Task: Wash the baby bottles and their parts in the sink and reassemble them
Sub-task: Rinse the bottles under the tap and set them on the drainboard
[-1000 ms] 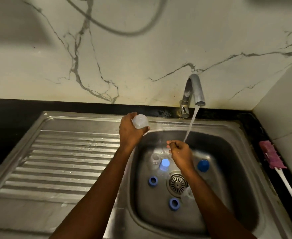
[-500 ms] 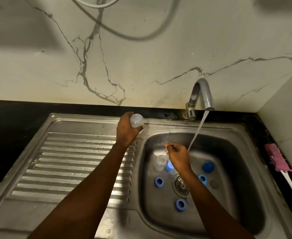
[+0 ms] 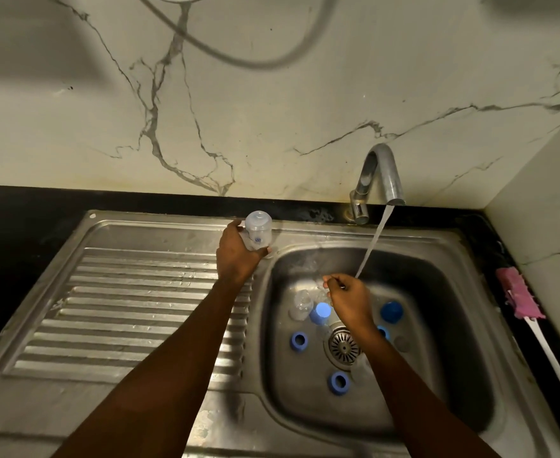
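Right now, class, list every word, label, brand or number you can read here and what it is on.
Small blue mark on the clear bottle in the left hand: too small to read.
No other writing shows.

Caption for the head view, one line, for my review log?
Left hand holds a clear bottle at the sink rim; right hand, fingers curled, meets the tap's stream.

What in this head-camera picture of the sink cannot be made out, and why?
Head view: whether the right hand pinches anything; its curled fingers hide it.
Head view: a blue ring is half hidden behind the right forearm.
Head view: the brush handle runs off the right edge.
Head view: the left hand covers the clear bottle's base.
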